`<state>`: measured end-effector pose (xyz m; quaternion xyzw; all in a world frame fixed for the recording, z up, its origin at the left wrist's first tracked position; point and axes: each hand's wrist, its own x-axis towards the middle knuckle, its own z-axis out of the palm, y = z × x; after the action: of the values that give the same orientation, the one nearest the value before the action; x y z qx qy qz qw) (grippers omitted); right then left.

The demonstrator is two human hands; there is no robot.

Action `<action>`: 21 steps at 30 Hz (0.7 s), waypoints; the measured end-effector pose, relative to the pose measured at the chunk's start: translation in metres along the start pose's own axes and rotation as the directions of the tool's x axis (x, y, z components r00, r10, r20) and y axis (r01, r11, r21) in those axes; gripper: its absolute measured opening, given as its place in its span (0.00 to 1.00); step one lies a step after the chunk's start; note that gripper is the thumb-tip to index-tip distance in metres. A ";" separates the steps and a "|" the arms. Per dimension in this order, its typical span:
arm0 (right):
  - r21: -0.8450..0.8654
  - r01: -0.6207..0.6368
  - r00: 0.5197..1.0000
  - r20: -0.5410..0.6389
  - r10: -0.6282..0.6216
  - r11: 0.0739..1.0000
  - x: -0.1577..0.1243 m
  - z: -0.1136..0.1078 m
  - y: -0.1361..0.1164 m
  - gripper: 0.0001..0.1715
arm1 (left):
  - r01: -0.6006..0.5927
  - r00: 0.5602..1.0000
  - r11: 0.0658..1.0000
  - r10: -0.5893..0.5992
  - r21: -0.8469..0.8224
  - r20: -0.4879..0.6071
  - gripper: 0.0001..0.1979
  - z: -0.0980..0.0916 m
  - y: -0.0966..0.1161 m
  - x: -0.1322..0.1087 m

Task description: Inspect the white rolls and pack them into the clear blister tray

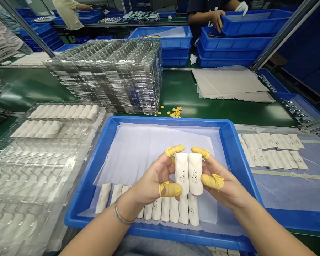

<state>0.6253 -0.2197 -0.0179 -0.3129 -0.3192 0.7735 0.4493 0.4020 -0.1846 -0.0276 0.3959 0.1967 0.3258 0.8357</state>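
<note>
My left hand (154, 181) and my right hand (218, 181) hold two white paper-wrapped rolls upright, side by side, above a blue plastic tray (149, 121). The left roll (181, 173) sits in my left hand and the right roll (195, 173) in my right; both carry dark print. Yellow rubber finger cots cover several of my fingertips. Beneath my hands, a row of similar white rolls (165, 209) lies on a white sheet (138, 156) in the tray, partly hidden by my left wrist.
Left of the tray, a transparent blister tray (61, 117) holds white rolls, and a tall stack of blister trays (104, 74) stands behind it. Small gold discs (175, 112) lie on the green bench. Farther back, a co-worker's hand (217, 19) grips a blue crate (256, 21).
</note>
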 end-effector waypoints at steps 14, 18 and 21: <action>-0.019 0.006 1.000 0.007 -0.006 1.000 -0.002 0.002 0.005 0.32 | 0.017 1.000 0.995 -0.017 -0.101 0.005 0.34 0.003 0.001 0.001; 0.015 -0.034 0.999 -0.041 0.035 0.999 -0.001 0.006 0.002 0.31 | 0.042 0.999 0.989 -0.039 -0.143 0.022 0.31 0.006 0.003 0.003; 0.046 -0.035 0.998 -0.050 0.037 0.998 0.002 0.008 0.000 0.30 | 0.061 0.998 0.988 -0.057 -0.145 0.033 0.32 0.006 0.003 0.004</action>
<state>0.6183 -0.2199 -0.0133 -0.3282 -0.2844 0.7803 0.4501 0.4075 -0.1835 -0.0216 0.3322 0.1721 0.3088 0.8745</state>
